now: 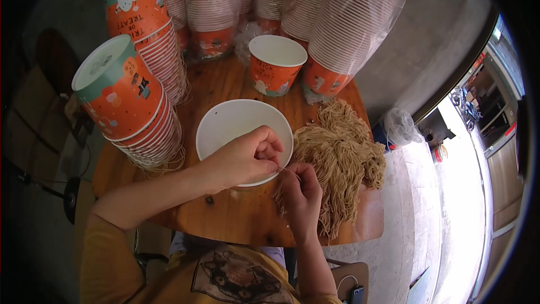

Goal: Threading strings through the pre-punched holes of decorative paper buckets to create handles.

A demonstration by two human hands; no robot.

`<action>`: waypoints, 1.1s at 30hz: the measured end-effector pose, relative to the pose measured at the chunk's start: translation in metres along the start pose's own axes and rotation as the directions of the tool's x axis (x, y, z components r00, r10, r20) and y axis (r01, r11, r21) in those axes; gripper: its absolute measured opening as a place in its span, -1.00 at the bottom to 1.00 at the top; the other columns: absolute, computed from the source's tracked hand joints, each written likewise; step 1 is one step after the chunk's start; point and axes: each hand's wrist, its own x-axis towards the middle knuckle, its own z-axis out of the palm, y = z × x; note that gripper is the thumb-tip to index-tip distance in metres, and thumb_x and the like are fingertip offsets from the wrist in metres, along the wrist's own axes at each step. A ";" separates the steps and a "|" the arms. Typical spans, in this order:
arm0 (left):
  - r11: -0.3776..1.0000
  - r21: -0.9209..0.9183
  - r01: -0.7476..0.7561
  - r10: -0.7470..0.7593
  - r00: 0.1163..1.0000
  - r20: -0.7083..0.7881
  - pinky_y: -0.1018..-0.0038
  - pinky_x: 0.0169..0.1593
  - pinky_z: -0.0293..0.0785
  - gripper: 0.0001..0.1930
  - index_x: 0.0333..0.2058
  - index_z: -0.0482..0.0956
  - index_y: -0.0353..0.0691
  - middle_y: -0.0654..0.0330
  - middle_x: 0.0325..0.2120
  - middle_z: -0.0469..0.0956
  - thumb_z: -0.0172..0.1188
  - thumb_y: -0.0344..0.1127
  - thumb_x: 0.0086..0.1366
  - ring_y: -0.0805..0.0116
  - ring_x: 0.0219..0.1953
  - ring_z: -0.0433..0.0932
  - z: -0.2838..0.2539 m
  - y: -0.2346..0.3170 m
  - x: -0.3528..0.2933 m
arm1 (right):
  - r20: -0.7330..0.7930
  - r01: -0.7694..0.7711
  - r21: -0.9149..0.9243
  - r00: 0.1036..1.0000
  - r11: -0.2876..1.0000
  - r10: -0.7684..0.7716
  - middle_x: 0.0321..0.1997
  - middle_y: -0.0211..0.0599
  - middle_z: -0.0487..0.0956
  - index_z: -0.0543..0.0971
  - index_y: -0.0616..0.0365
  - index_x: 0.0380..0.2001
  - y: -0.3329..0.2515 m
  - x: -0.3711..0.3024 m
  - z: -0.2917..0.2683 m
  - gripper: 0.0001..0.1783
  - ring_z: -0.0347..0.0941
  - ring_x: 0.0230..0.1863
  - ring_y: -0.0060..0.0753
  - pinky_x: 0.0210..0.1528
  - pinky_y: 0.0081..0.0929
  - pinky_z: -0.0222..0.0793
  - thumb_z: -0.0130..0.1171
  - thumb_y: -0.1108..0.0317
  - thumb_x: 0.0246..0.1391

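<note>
A white-lined paper bucket (228, 121) stands mouth up on the wooden table in front of me. Over its right rim, my left hand (247, 155) is closed, thumb and fingertips pinching a thin tan string (281, 168). Just right of the rim, my right hand (302, 194) pinches the same string with thumb and forefinger. The two sets of fingertips nearly meet. Close to my right hand lies a loose heap of tan strings (337, 160). Whether the string passes through the bucket's wall is hidden behind my fingers.
Two stacks of upturned orange buckets (121, 93) with strings hanging from them stand at the left. Behind are tall plastic-wrapped bucket stacks (351, 19). A single upright orange bucket (275, 73) sits at the back middle. The table edge (264, 241) runs close to my body.
</note>
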 end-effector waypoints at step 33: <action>0.944 -0.230 0.239 -0.224 0.971 0.088 0.58 -0.05 0.41 -0.69 -0.09 0.38 -0.31 0.19 -0.25 0.52 0.21 -0.49 0.21 0.48 -0.16 0.50 0.000 0.000 0.002 | -0.049 0.190 -0.294 0.976 0.937 -0.213 -0.47 -0.47 0.47 0.50 0.20 -0.35 0.007 -0.010 -0.006 -0.90 0.34 -0.54 -0.75 -0.49 -0.71 0.29 0.22 0.54 0.07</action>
